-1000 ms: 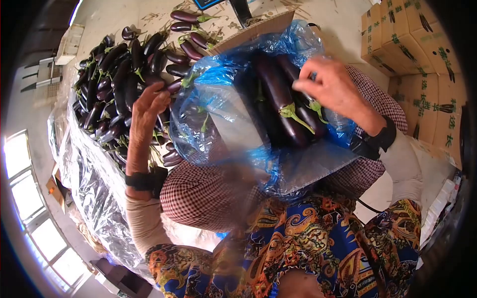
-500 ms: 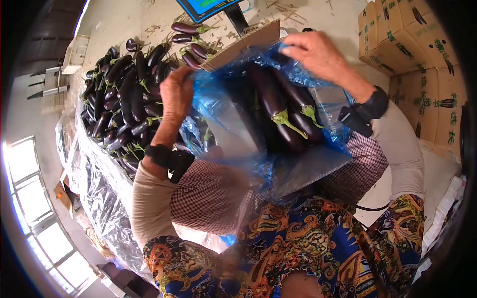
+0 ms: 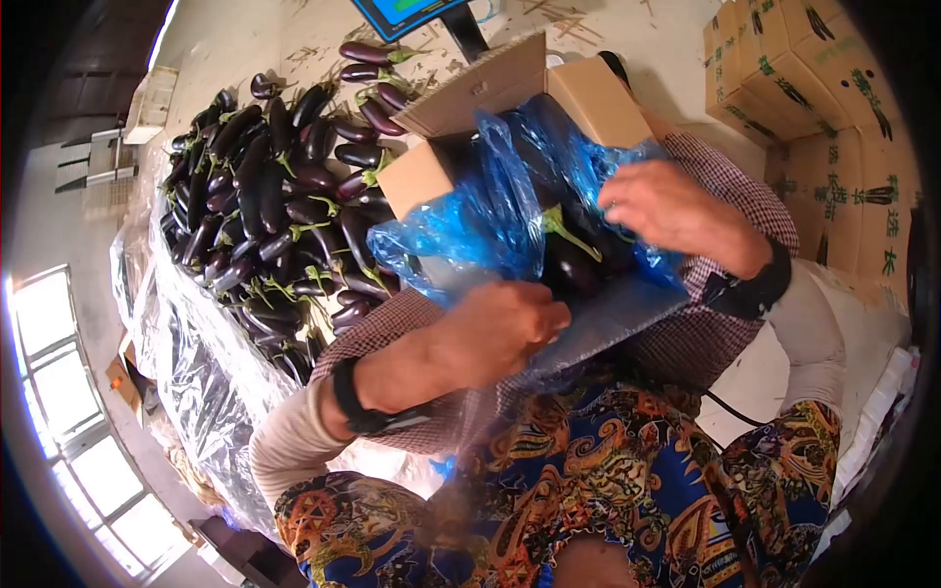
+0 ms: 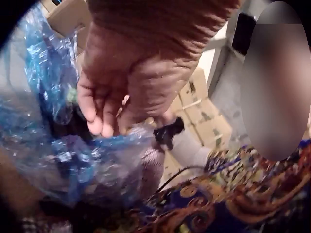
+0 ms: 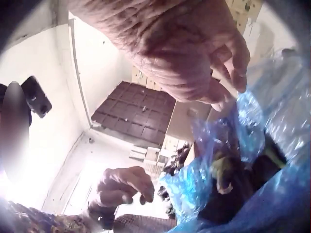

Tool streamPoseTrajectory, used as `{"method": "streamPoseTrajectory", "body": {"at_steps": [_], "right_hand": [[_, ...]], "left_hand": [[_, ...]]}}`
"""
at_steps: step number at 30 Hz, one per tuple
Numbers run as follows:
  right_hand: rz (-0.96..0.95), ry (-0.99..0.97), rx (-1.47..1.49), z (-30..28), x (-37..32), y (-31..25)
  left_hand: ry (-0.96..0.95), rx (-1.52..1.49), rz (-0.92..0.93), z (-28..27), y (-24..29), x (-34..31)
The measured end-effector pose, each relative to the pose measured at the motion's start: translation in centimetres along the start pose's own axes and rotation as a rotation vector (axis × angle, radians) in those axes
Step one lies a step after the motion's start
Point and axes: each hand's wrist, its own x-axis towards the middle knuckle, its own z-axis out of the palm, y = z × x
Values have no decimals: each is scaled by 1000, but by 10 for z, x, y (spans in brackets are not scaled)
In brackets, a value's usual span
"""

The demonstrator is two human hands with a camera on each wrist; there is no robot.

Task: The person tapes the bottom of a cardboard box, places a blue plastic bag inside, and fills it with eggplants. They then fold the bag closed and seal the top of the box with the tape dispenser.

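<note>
An open carton [image 3: 417,181] lined with a blue plastic bag [image 3: 500,211] holds dark eggplants [image 3: 573,265]. At its near edge is my left hand [image 3: 490,328], palm down; in the left wrist view, the loosely bent fingers of this left hand [image 4: 131,87] lie just over the bag's edge [image 4: 112,145], and no pinch on it is visible. Over the right side of the bag is my right hand [image 3: 671,211]. The right wrist view has the right hand's [image 5: 199,63] bent fingertips beside the raised film [image 5: 250,114], spaced apart. Some eggplants are hidden under folds of film.
A pile of eggplants [image 3: 255,196] spreads left of the carton, with clear plastic sheeting [image 3: 211,392] below it. Behind the carton stands a scale display [image 3: 397,12]. Printed cartons [image 3: 833,196] are stacked on the right. The box sits near checkered cloth [image 3: 730,181].
My left hand has come from the bag's left side down to the near edge. My right hand has moved down along the right side. The film has drawn inward, baring the carton's flaps.
</note>
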Motion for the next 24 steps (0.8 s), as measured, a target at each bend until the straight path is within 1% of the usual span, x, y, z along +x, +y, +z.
{"method": "streamPoseTrajectory", "body": {"at_steps": [1, 3, 5, 6, 7, 8, 9, 10, 11, 12, 13, 14, 15, 16, 17, 18, 19, 20, 22, 23, 24], "right_hand": [[-33, 240, -49, -2, -11, 12], [-71, 478, -89, -2, -22, 24], [343, 444, 201, -16, -34, 19], [348, 447, 204, -12, -39, 24], [388, 398, 161, -6, -44, 30], [426, 349, 116, -3, -50, 36], [453, 188, 94, -2, -50, 46], [452, 193, 93, 3, -52, 47], [392, 128, 10, 5, -51, 42], [328, 65, -69, 13, -42, 42], [283, -26, 38, 5, -39, 30], [287, -20, 36, -2, -36, 16], [242, -90, 325, -11, -36, -2], [190, -163, 617, -17, -35, -16], [191, -171, 621, -24, -37, -35], [165, -64, 804, -32, -40, -54], [139, 48, 981, -37, -43, -64], [141, 44, 979, -36, -44, -63], [105, 310, 649, -25, -54, -57], [225, 322, 643, -18, -63, -47], [229, 318, 649, -14, -71, -42]], "left_hand": [[36, -108, 16, -12, 10, -2], [330, -43, -205, -32, 18, -11], [396, 160, -467, -56, 13, -23], [453, 306, -554, -55, -2, -31], [485, 290, -552, -54, -25, -43], [467, 354, -588, -52, -43, -54], [418, 268, -656, -47, -60, -63], [370, 184, -723, -42, -74, -69], [370, 187, -722, -40, -77, -67], [260, 105, -800, -35, -88, -64], [149, 18, -871, -31, -89, -58], [231, 64, -631, -22, -82, -51], [204, -210, -665, -27, -52, -31], [269, -498, -669, -18, -35, -22], [216, -650, -597, -26, -11, -6], [156, -805, -534, -34, 13, 11], [145, -1027, -415, -34, 27, 17], [148, -1031, -414, -37, 33, 16], [249, -556, -279, -37, 39, 14], [335, -600, -339, -27, 25, 1], [364, -584, -359, -23, 14, -13]]}}
